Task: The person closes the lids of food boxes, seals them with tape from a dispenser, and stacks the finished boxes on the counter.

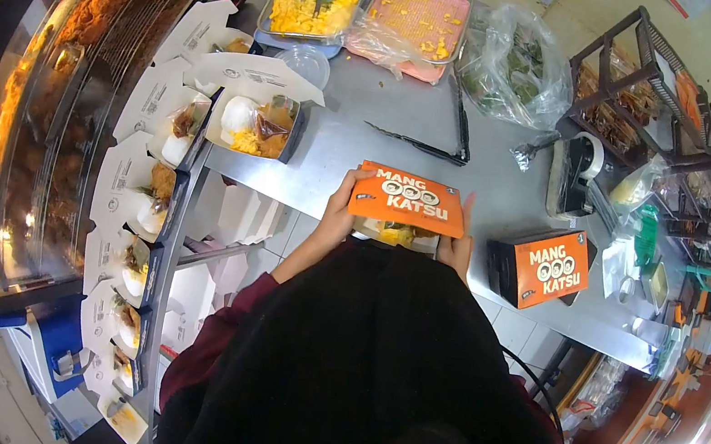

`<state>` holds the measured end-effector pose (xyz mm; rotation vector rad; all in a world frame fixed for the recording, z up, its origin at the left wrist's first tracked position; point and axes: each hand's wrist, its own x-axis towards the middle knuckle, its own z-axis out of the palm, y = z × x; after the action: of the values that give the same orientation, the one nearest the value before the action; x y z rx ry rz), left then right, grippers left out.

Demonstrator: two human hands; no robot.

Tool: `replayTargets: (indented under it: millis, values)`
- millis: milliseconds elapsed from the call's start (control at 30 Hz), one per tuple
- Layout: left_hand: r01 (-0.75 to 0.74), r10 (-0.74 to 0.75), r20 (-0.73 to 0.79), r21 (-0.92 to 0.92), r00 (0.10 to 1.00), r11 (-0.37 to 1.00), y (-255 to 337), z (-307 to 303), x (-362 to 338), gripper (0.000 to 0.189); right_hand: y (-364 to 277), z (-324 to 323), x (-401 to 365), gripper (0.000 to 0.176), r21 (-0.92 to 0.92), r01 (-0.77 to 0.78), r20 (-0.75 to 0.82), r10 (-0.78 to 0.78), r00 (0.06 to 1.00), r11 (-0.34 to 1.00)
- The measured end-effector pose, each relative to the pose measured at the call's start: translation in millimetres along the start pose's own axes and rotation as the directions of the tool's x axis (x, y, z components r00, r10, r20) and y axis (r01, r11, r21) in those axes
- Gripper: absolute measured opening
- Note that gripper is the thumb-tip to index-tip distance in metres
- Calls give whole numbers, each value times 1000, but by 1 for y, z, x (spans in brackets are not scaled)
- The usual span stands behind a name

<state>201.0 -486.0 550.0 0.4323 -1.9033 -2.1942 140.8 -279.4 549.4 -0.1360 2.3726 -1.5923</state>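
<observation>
An orange food box point(410, 198) with white lettering is held at the front edge of the steel table, its lid partly lowered over yellow food. My left hand point(340, 206) grips its left side, and my right hand point(460, 245) grips its right side. To the right stands another orange box point(553, 268), with dark sides. An open box point(261, 130) with rice, egg and fried pieces sits to the left. Behind the held box lie black tongs point(422, 146), their arms spread apart.
Several open filled boxes point(143, 199) line the left ledge beside a heated display of fried food point(92, 45). Two trays point(318, 0) point(417, 24) hold yellow egg at the back. A bag of greens point(521, 68), a tape dispenser point(572, 176) and a dark rack point(642, 86) stand right.
</observation>
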Motion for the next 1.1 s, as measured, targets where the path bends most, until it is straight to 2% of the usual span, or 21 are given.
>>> replayTargets:
  millis: [100, 133, 200, 233, 267, 300, 333, 367, 400, 500, 533, 633, 667, 733, 800, 900, 933, 967, 1000, 1067, 1100]
  values:
    - [101, -117, 206, 85, 972, 991, 35, -14, 19, 35, 0, -9, 18, 71, -107, 286, 73, -280, 957, 952]
    - [155, -191, 239, 163, 952, 974, 35, -19, 24, 46, -1, -15, 20, 72, -98, 276, 177, -256, 950, 956]
    - [45, -202, 337, 419, 920, 907, 32, -27, 27, 63, -5, -28, 23, 76, -88, 246, 380, -195, 904, 965]
    - [-19, -221, 382, 533, 897, 846, 27, -31, 25, 73, -2, -32, 20, 80, -237, 315, 448, -184, 875, 919]
    - [-303, -126, 505, 679, 854, 669, 7, -41, 23, 105, 1, -35, 16, 84, -372, 389, 508, -166, 845, 843]
    - [-337, -223, 533, 753, 816, 565, 12, -48, 21, 110, 4, -40, 13, 88, -490, 457, 560, -134, 817, 742]
    - [-381, -321, 546, 806, 774, 452, 17, -55, 22, 116, 10, -40, 16, 104, -450, 426, 614, -75, 786, 785]
    - [-434, -417, 544, 836, 728, 335, 21, -58, 23, 122, 16, -40, 17, 103, -498, 486, 584, -136, 800, 718]
    - [-471, -375, 537, 843, 756, 260, 32, -52, 22, 120, 10, -36, 17, 103, -550, 535, 555, -199, 808, 642]
    - [-589, 63, 614, 717, 787, 373, 45, -32, 25, 116, -11, -17, 20, 99, -669, 658, 531, -396, 749, 345]
    - [-630, 77, 644, 706, 761, 323, 48, -26, 24, 105, -17, -11, 22, 97, -697, 680, 540, -455, 708, 229]
    - [-727, 17, 734, 669, 679, 153, 13, -23, 28, 102, -24, -9, 26, 85, -581, 734, 638, -363, 679, 353]
    - [-743, 108, 735, 658, 669, 120, 4, -25, 29, 102, -22, -9, 30, 81, -553, 742, 641, -376, 669, 379]
    - [-758, 69, 758, 636, 649, 144, 14, -24, 33, 102, -17, -7, 31, 73, -498, 746, 635, -400, 661, 442]
    - [-775, -25, 787, 612, 616, 156, 33, -22, 37, 99, -18, -8, 30, 69, -509, 749, 647, -385, 658, 424]
    - [-781, 67, 780, 613, 622, 120, 22, -19, 38, 91, -17, -8, 32, 64, -530, 753, 657, -373, 655, 391]
    - [-778, 24, 778, 627, 628, 42, 18, -18, 40, 86, -19, -9, 33, 64, -520, 753, 661, -369, 654, 402]
    - [-779, -2, 780, 625, 626, 49, 15, -20, 41, 85, -21, -11, 35, 64, -510, 753, 665, -365, 652, 415]
    - [-780, -29, 781, 624, 623, 55, 15, -22, 44, 84, -22, -12, 38, 61, -500, 715, 689, -277, 670, 489]
    - [-762, -89, 768, 640, 634, 99, 16, -21, 45, 84, -21, -14, 38, 65, -551, 758, 676, -345, 651, 350]
    - [-759, -57, 770, 637, 636, 136, 20, -17, 40, 84, -19, -14, 37, 67, -573, 770, 674, -375, 637, 279]
